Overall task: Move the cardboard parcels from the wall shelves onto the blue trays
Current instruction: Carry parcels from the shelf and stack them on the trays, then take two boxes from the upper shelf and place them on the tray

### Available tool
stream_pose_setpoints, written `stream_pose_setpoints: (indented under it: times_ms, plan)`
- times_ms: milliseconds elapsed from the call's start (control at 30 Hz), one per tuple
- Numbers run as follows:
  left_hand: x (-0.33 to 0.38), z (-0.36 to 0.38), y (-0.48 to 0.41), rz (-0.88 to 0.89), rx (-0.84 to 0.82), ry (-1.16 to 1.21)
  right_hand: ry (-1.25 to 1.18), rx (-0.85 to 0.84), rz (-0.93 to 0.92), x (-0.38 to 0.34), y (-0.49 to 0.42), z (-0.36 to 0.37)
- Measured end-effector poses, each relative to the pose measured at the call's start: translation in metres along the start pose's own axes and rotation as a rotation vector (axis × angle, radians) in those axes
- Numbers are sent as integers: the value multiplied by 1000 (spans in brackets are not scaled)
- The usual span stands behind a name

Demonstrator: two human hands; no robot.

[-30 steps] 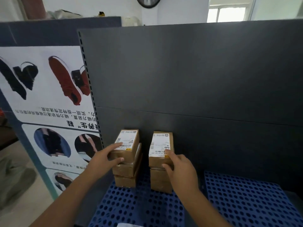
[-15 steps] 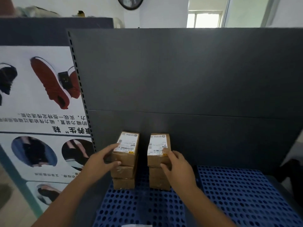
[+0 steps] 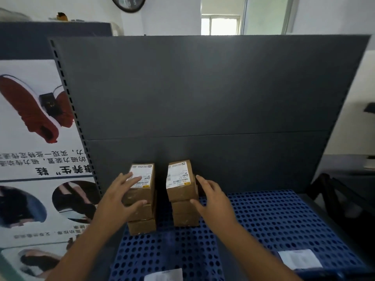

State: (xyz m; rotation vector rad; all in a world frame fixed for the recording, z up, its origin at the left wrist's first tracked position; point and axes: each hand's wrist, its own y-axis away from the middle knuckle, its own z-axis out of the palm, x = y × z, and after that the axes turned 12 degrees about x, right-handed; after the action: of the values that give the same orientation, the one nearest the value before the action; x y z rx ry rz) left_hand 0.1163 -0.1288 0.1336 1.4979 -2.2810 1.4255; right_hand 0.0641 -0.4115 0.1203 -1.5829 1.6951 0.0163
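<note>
Two stacks of cardboard parcels, side by side with a dark gap between, at the back of the left blue tray (image 3: 162,254), close against the dark grey back panel (image 3: 203,94). Left stack (image 3: 141,207) three parcels high, topped by a parcel with a white shipping label (image 3: 141,176). Right stack (image 3: 183,201) also three high, its top parcel (image 3: 181,180) labelled as well and sitting slightly askew on the ones below. Left hand (image 3: 119,196) spread over the top parcel of the left stack, fingers on the label, thumb against the near face. Right hand (image 3: 211,196) spread beside the right stack, fingers along its right side, thumb touching the near corner; not clear whether gripping or only resting. Second blue tray (image 3: 294,220) just to the right, bare apart from a white slip (image 3: 299,258) near its front edge. Another white slip (image 3: 164,275) at the left tray's front edge. Shoe poster (image 3: 34,138) to the left of the panel; wall clock (image 3: 128,3) above
</note>
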Motion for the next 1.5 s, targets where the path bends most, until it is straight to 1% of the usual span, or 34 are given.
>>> stream_pose_setpoints:
  times_ms: [100,267,400,533,667,767,867,1000,1167,1367,1500]
  plan:
    - [12,10,-2,80,33,25,-9,18,23,8,9,-12]
    - [56,29,-9,160,1,94,-6,69,87,26,25,-47]
    - [105,48,-12,176,-24,184,38,134,138,43,42,-94]
    - [163,69,-8,257,-91,289,87,215,206,63,67,-152]
    - [240,89,10,309,-142,411,150,329,243,85,107,-225]
    - [304,102,29,357,-207,495,220,443,274,98,146,-290]
    - [372,112,54,370,-256,598,312,546,294,107,194,-359]
    - [464,121,95,429,-304,711,439,631,321,111,259,-452]
    - [575,131,137,486,-366,841,635,735,293,105,323,-565]
    - [689,147,141,567,-423,965,773,809,328,112,352,-674]
    - [758,153,126,709,-369,945,813,839,388,128,350,-727]
